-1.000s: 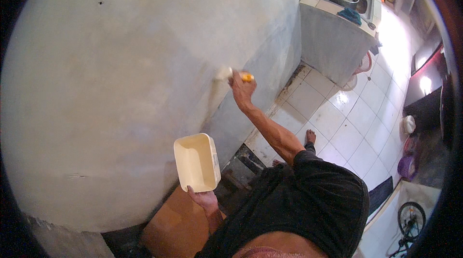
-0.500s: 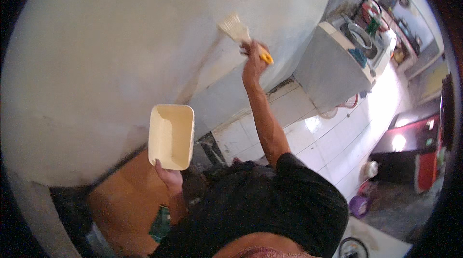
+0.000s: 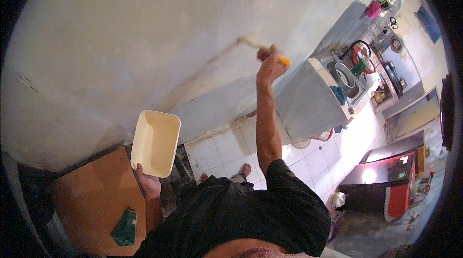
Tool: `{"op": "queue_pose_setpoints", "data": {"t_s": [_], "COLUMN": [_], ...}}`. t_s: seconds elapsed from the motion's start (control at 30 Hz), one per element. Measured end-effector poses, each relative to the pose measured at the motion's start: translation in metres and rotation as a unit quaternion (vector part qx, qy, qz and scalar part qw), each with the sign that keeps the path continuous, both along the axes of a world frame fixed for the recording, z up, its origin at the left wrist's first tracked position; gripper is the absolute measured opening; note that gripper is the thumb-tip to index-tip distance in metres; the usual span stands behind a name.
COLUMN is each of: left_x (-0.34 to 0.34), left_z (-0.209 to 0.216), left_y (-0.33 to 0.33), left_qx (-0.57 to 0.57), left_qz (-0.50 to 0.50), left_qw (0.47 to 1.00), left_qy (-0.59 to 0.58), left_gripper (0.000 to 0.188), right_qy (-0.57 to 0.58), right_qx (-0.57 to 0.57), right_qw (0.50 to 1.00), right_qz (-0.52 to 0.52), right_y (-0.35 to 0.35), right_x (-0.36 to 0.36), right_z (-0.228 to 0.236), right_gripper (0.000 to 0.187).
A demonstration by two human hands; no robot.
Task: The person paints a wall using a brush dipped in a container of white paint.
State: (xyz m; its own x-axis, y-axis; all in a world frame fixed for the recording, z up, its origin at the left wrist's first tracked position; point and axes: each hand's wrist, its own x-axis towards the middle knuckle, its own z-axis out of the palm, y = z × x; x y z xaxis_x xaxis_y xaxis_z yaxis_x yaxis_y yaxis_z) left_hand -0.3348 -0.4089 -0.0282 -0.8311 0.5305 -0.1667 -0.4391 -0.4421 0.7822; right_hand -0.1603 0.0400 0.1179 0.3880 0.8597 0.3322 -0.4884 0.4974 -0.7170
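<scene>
With its fingers wrapped round the yellow-orange handle of a wide paintbrush (image 3: 253,44), my right hand (image 3: 272,66) is raised in front of the pale wall (image 3: 144,26). The brush is seen nearly edge-on, its bristle tip at the wall and a long shadow trailing down and left from it. Lower on the left, my left hand (image 3: 148,184) grips the near end of a cream rectangular plastic tub (image 3: 155,143). The tub tilts so that its inside shows; only a plain cream surface is visible in it. The fingers under the tub are hidden.
A brown board surface (image 3: 91,195) with a dark green cloth (image 3: 125,228) lies at lower left. To the right stands a grey counter (image 3: 308,103) with a metal basin (image 3: 345,74). White floor tiles (image 3: 219,149) stretch below the wall. A dark refrigerator (image 3: 374,176) stands farther right.
The brush has turned from flat-on to nearly edge-on and moved slightly right and down in view. The tub sits a little farther left and lower. The whole view has shifted.
</scene>
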Motion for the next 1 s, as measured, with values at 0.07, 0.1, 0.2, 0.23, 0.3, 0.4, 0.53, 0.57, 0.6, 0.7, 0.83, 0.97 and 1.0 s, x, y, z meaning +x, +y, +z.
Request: {"op": "queue_pose_setpoints", "data": {"t_s": [0.07, 0.1, 0.2, 0.23, 0.3, 0.4, 0.53, 0.57, 0.6, 0.7, 0.83, 0.97, 1.0], "left_x": [0.001, 0.0, 0.002, 0.006, -0.004, 0.004, 0.007, 0.008, 0.008, 0.012, 0.007, 0.008, 0.009], "left_z": [0.0, 0.0, 0.004, 0.001, -0.015, -0.012, -0.011, -0.006, -0.004, -0.001, -0.037, -0.033, -0.032], "left_y": [-0.003, -0.006, -0.003, 0.0, -0.006, 0.001, -0.006, -0.009, -0.005, 0.001, -0.007, -0.006, -0.004], "left_qx": [-0.005, -0.011, 0.003, 0.015, 0.013, 0.023, 0.015, 0.01, 0.007, -0.021, -0.004, 0.008, 0.002], "left_qz": [0.011, 0.015, 0.019, 0.021, 0.022, 0.014, -0.009, -0.008, -0.025, 0.007, 0.004, -0.023, -0.024], "left_qw": [1.0, 0.999, 1.0, 0.999, 0.998, 0.998, 1.0, 1.0, 1.0, 0.998, 0.997, 0.998, 0.999], "left_qy": [-0.022, -0.028, -0.022, -0.022, -0.05, -0.058, -0.019, -0.016, -0.013, -0.051, -0.08, -0.052, -0.048], "left_gripper": [0.061, 0.059, 0.056, 0.055, 0.054, 0.049, 0.047, 0.047, 0.047, 0.044, 0.046, 0.048, 0.047], "right_qy": [0.063, 0.062, 0.09, 0.076, 0.064, 0.02, -0.069, -0.091, -0.117, -0.149, -0.152, -0.16, -0.149], "right_qx": [0.048, 0.079, 0.117, 0.114, 0.083, -0.025, -0.162, -0.218, -0.234, -0.274, -0.283, -0.14, -0.112], "right_qw": [0.997, 0.994, 0.986, 0.988, 0.991, 0.998, 0.984, 0.971, 0.964, 0.95, 0.947, 0.976, 0.981], "right_qz": [0.014, 0.051, 0.073, 0.064, 0.077, 0.058, 0.03, 0.042, 0.038, 0.003, 0.008, 0.045, 0.061], "right_y": [-0.015, -0.016, -0.02, -0.013, 0.001, -0.002, -0.018, -0.022, -0.021, -0.031, -0.064, -0.104, -0.107], "right_x": [-0.003, -0.004, -0.012, -0.013, -0.019, -0.013, 0.008, 0.009, 0.026, 0.036, 0.03, 0.031, 0.03], "right_z": [0.08, 0.102, 0.129, 0.118, 0.074, -0.016, -0.135, -0.159, -0.191, -0.226, -0.184, -0.094, -0.077], "right_gripper": [0.017, 0.016, 0.021, 0.022, 0.024, 0.028, 0.034, 0.033, 0.032, 0.031, 0.033, 0.031, 0.03]}}
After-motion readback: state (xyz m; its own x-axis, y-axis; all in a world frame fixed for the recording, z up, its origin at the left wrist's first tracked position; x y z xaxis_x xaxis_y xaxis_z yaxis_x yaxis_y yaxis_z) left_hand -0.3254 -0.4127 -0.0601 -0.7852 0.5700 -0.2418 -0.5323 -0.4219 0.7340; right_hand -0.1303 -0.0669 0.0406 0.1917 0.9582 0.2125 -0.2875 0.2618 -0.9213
